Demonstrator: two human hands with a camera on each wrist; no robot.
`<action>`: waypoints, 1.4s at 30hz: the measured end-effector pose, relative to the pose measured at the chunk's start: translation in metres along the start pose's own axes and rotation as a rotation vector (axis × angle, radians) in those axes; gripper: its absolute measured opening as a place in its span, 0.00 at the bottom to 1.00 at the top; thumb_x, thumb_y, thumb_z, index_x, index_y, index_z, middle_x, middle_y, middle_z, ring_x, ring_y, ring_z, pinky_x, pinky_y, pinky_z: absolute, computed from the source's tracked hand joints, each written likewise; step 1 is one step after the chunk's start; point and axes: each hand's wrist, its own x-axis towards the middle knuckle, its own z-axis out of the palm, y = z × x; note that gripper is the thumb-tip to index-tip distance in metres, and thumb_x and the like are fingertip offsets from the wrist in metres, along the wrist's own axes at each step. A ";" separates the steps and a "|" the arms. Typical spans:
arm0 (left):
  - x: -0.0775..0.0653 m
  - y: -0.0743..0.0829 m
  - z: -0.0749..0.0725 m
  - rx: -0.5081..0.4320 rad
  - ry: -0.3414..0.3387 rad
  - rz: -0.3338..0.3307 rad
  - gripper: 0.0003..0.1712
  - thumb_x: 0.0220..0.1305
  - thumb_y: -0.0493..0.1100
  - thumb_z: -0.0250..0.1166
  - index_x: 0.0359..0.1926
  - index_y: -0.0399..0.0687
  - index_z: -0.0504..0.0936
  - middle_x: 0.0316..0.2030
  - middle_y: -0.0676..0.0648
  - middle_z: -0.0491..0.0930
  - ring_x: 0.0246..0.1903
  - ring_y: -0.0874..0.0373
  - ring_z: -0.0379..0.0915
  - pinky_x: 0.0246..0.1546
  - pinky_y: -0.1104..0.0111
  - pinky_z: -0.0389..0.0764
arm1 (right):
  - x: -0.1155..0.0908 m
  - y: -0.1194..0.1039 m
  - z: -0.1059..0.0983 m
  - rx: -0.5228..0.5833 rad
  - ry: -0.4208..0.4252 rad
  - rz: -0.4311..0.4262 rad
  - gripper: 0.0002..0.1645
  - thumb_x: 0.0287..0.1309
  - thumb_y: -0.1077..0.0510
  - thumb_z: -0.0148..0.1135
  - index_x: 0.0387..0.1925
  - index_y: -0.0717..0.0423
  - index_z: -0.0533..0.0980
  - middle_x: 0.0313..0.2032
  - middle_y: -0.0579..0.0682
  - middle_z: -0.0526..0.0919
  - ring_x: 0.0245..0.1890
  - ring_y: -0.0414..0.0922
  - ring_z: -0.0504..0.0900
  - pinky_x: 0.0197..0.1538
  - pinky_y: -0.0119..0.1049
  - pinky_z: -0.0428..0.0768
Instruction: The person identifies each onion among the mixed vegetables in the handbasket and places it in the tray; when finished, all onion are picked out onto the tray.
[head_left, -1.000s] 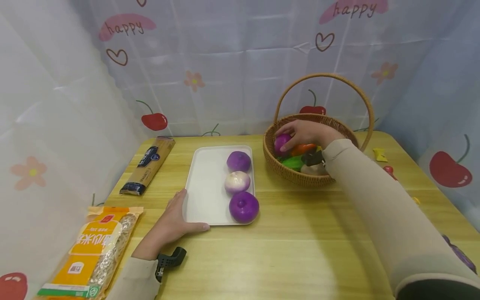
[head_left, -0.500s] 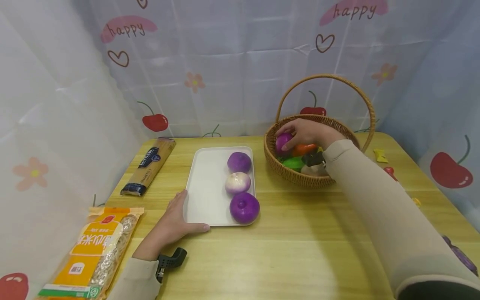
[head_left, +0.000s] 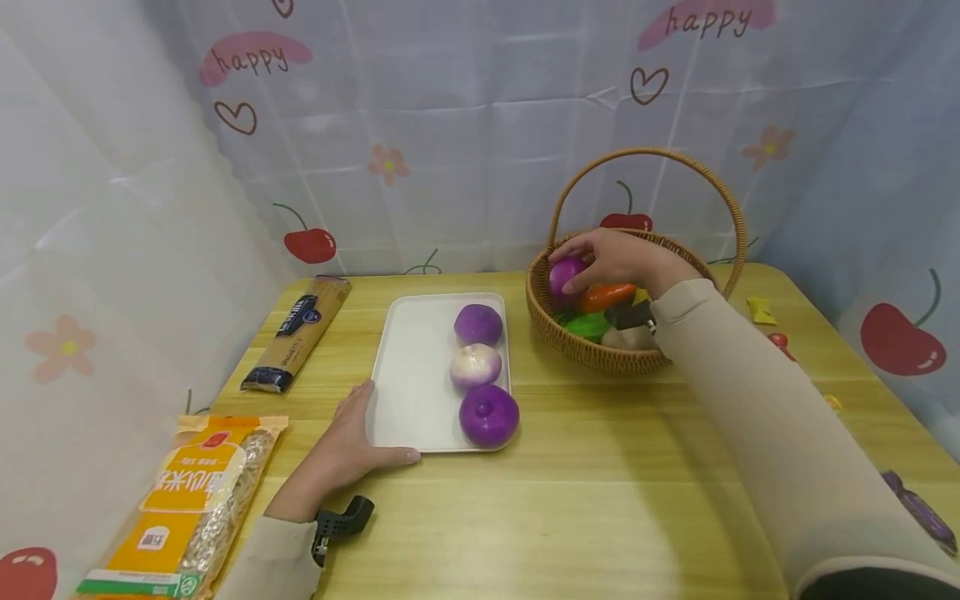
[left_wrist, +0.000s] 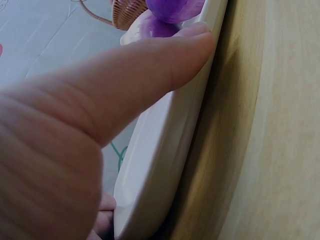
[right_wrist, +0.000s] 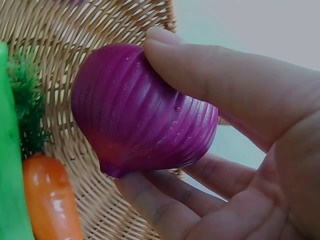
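My right hand (head_left: 618, 257) grips a purple onion (right_wrist: 140, 110) between thumb and fingers, at the left side inside the wicker basket (head_left: 592, 354). Beside the onion in the basket lie an orange carrot (head_left: 607, 297) and a green vegetable (head_left: 587, 326). At the near left corner of a white tray (head_left: 416, 367), my left hand (head_left: 348, 437) rests with straight fingers along the side and its thumb along the front rim. Down the tray's right side stand a purple onion (head_left: 478, 324), a white-and-purple one (head_left: 476, 367) and a larger purple onion (head_left: 489, 416).
A spaghetti pack (head_left: 300, 333) lies left of the tray, and an orange noodle bag (head_left: 187, 500) nearer the front left. On the right of the table are a small yellow packet (head_left: 761, 311), a red item (head_left: 778, 340) and a purple eggplant-like thing (head_left: 918, 510).
My right hand has risen slightly with the purple onion, showing more of the carrot below. The left hand and the tray have stayed in place.
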 end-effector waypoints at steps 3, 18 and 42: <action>0.000 0.000 0.001 -0.002 0.000 0.000 0.85 0.46 0.70 0.82 0.83 0.33 0.37 0.81 0.29 0.38 0.79 0.32 0.30 0.74 0.37 0.43 | -0.003 -0.004 -0.002 0.027 -0.001 0.003 0.33 0.64 0.53 0.77 0.69 0.51 0.78 0.64 0.57 0.78 0.60 0.56 0.76 0.63 0.54 0.77; 0.001 0.000 0.002 -0.012 0.000 0.002 0.85 0.46 0.69 0.83 0.83 0.33 0.37 0.81 0.29 0.38 0.79 0.33 0.30 0.74 0.37 0.43 | -0.015 -0.026 -0.014 0.101 0.058 -0.036 0.34 0.67 0.50 0.75 0.71 0.47 0.76 0.63 0.54 0.79 0.61 0.54 0.76 0.65 0.52 0.75; 0.002 -0.002 0.001 -0.013 0.008 0.018 0.84 0.46 0.69 0.83 0.83 0.33 0.37 0.81 0.29 0.38 0.79 0.32 0.30 0.74 0.36 0.43 | -0.029 -0.087 0.008 0.236 0.105 -0.232 0.35 0.61 0.54 0.79 0.69 0.48 0.78 0.59 0.49 0.81 0.55 0.48 0.82 0.58 0.45 0.83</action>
